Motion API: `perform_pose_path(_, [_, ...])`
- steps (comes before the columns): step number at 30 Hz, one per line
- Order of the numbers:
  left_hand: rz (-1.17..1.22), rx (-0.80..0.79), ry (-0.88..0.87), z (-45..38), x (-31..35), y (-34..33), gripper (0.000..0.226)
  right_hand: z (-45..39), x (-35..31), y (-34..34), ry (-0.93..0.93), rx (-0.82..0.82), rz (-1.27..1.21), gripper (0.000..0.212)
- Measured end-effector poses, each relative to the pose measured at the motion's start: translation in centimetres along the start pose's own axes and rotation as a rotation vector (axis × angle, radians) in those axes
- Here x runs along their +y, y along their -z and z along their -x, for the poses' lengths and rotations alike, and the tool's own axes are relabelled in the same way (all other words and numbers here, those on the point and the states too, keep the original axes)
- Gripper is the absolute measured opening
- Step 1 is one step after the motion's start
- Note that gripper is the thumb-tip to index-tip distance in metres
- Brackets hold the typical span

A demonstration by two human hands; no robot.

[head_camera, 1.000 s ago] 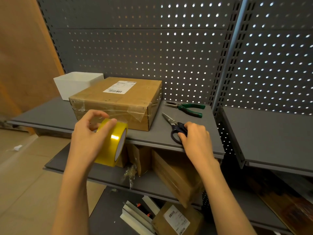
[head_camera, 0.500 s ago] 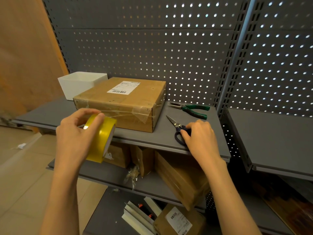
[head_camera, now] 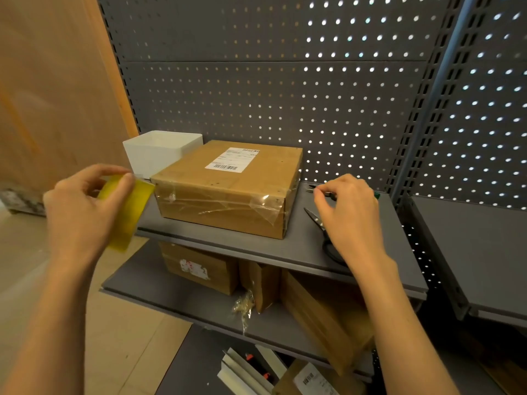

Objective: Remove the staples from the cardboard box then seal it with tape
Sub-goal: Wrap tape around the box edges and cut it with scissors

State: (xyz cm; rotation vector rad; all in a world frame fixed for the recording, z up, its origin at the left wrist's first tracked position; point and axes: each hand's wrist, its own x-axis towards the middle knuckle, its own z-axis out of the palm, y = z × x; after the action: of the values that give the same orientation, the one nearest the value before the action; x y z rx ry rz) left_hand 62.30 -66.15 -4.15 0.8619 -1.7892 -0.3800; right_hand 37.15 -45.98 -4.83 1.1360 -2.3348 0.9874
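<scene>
**Tape roll in my left hand, box waiting on the shelf**

A tan wooden panel (head_camera: 51,81) stands at far left; my left hand (head_camera: 82,212) curls round the yellow tape roll (head_camera: 129,212), thumb and forefinger pinching at its upper edge, held in the air just left of the box's corner; behind it sits a white square bin (head_camera: 159,151), smooth and matte, touching the box's back left side. The cardboard box (head_camera: 228,189) rests flat on the grey metal shelf (head_camera: 256,246), a white barcode label (head_camera: 232,158) on top and crinkled, glossy clear tape (head_camera: 228,202) across its front face; the perforated grey back panel (head_camera: 271,95) rises behind. Right of the box, my right hand (head_camera: 352,215) hovers with fingers curled, tips pinched together and holding nothing I can see; it covers much of the scissors (head_camera: 315,218) lying on the shelf and the green-handled pliers (head_camera: 377,195) beyond. On the lower shelf (head_camera: 185,297), further brown boxes (head_camera: 199,266) lean and lie, with a scrap of crumpled cellophane (head_camera: 243,305).
</scene>
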Motion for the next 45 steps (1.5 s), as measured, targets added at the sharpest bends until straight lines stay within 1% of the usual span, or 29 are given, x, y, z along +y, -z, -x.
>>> perform_pose_path(1, [-0.032,0.004,-0.021,-0.8,-0.5,0.1,0.007,-0.3,-0.4,0.0,0.005,0.009,-0.007,0.024])
perform_pose_path(3, [-0.129,0.013,-0.070,-2.4,-1.8,-0.1,0.020,-0.8,-1.1,-0.2,0.014,0.027,-0.014,0.023])
perform_pose_path(4, [-0.186,0.013,-0.105,-3.2,-2.4,-0.2,0.022,-1.0,-1.5,-0.3,0.016,0.037,-0.015,0.022])
perform_pose_path(7, [-0.353,-0.060,-0.242,-5.2,-4.3,-0.6,0.024,-1.7,-2.5,-0.7,0.011,0.059,-0.025,0.021])
perform_pose_path(9, [-0.419,-0.121,-0.313,-6.2,-5.8,-0.9,0.025,-2.0,-2.9,-1.2,0.006,0.063,-0.022,0.021])
perform_pose_path(13, [-0.522,-0.226,-0.346,-7.5,-8.8,-2.0,0.026,-2.2,-3.5,-1.9,-0.001,0.083,-0.010,0.020])
perform_pose_path(16, [-0.585,-0.258,-0.391,-8.0,-10.6,-3.0,0.026,-2.3,-3.8,-2.3,-0.016,0.098,0.011,0.020])
perform_pose_path(20, [-0.620,-0.300,-0.365,-8.3,-12.1,-4.0,0.027,-2.4,-4.3,-2.8,-0.036,0.112,0.033,0.020])
perform_pose_path(24, [-0.535,-0.369,-0.428,-7.9,-12.2,-4.8,0.020,-2.4,-4.9,-3.2,-0.055,0.130,0.041,0.021])
perform_pose_path(26, [-0.498,-0.410,-0.426,-7.5,-12.0,-5.2,0.020,-2.3,-5.0,-3.4,-0.063,0.133,0.054,0.021])
perform_pose_path(30, [-0.494,-0.423,-0.334,-7.3,-12.3,-5.7,0.028,-2.2,-5.0,-3.7,-0.092,0.131,0.058,0.021])
perform_pose_path(33, [-0.489,-0.471,-0.283,-7.6,-12.2,-5.7,0.033,-2.0,-4.8,-3.6,-0.116,0.148,0.013,0.019])
perform_pose_path(36, [-0.429,-0.505,-0.214,-7.7,-11.8,-5.6,0.037,-1.6,-4.8,-3.5,-0.132,0.169,-0.125,0.019])
perform_pose_path(38, [-0.350,-0.453,-0.166,-7.8,-11.1,-5.4,0.035,-1.3,-4.7,-3.3,-0.137,0.165,-0.222,0.020])
perform_pose_path(40, [-0.272,-0.354,-0.191,-7.7,-9.5,-5.1,0.033,-1.1,-4.5,-3.2,-0.138,0.125,-0.307,0.024])
perform_pose_path(42, [-0.152,-0.287,-0.279,-7.1,-6.5,-4.8,0.034,-1.0,-4.4,-3.2,-0.120,0.072,-0.339,0.029])
perform_pose_path(43, [-0.087,-0.284,-0.329,-6.5,-4.5,-4.9,0.035,-0.8,-4.5,-3.3,-0.100,0.047,-0.344,0.031])
perform_pose_path(45, [0.020,-0.353,-0.414,-4.7,-0.6,-5.5,0.038,-0.5,-4.7,-3.5,-0.056,-0.019,-0.357,0.037])
